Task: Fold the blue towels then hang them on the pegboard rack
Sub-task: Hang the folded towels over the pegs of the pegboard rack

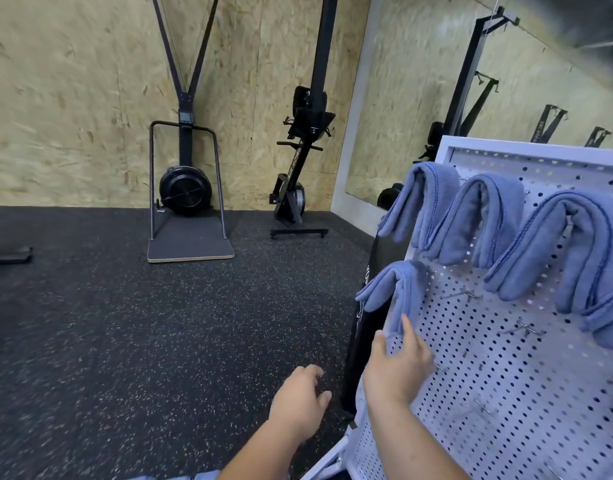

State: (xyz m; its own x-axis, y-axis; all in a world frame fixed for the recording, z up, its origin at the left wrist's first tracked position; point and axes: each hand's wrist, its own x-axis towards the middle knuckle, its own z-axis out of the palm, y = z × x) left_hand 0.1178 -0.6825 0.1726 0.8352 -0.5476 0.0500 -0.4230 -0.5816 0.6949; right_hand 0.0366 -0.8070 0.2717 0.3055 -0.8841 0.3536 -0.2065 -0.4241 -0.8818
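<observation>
Reaching right hand [398, 368]: forearm angled up toward the pegboard rack [499, 368], fingers [407, 329] straight and released, forefinger touching the hanging end of the lower-left towel [402, 289], thumb just beside it.
Left hand [298, 400]: low over the floor [142, 341], fingers loosely curled, gripping nothing.
Lower-left towel: blue, soft terry, folded and draped at the rack's left edge, second row down.
Upper towels [478, 220]: same blue, stitched hems, hung in plump arches along the top row.
Pegboard rack: pale perforated panel, white frame, thin metal hooks [466, 294] sticking out.
Floor: black rubber, finely speckled.
</observation>
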